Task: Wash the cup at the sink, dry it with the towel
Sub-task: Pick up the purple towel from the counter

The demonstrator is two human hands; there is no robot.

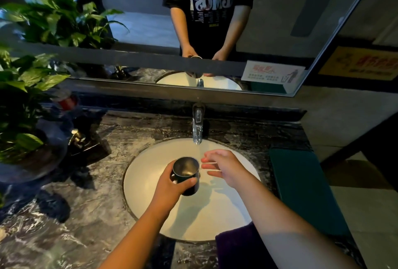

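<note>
Washing step: the left hand [170,182] grips the cup [187,169] over the sink [148,195]; the right hand [224,167], fingers loosely spread, likely rubs it next.

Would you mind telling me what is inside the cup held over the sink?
Inside the cup only shiny metal lining shows; nothing solid sits there. Its near inner wall is hidden behind the rim, and any water cannot be made out.

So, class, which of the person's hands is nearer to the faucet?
Right. The right hand hovers open just below the faucet spout; the left hand grips the cup farther down, over the sink.
</note>
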